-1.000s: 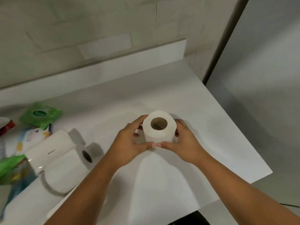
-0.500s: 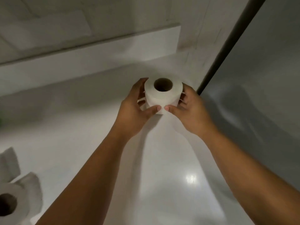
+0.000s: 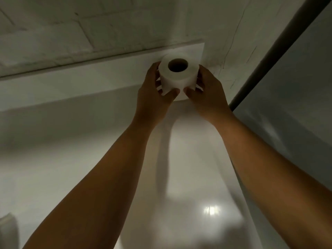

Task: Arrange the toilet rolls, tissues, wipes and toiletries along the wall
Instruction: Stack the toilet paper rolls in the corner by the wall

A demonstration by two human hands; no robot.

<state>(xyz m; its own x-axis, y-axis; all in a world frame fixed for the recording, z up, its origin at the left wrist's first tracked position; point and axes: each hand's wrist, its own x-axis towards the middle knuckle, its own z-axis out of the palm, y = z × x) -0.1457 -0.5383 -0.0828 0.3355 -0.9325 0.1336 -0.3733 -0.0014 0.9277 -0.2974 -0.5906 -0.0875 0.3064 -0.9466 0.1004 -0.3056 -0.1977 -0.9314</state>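
Observation:
A white toilet roll (image 3: 177,76) stands upright with its core hole facing up, at the far right end of the white counter (image 3: 89,168), right by the low white upstand (image 3: 89,83) along the wall. My left hand (image 3: 154,94) grips its left side and my right hand (image 3: 206,90) grips its right side, thumbs meeting at the front. Whether the roll rests on the counter or hangs just above it is hidden by my fingers.
A grey tiled wall (image 3: 107,24) rises behind the upstand. A dark vertical edge (image 3: 269,60) and a grey panel (image 3: 296,96) bound the counter on the right. Part of another white roll (image 3: 8,230) shows at the bottom left corner.
Both hands have carried the roll away from me, from mid-counter to the far right corner by the wall. The view has followed; the packets and other rolls at left have left the frame.

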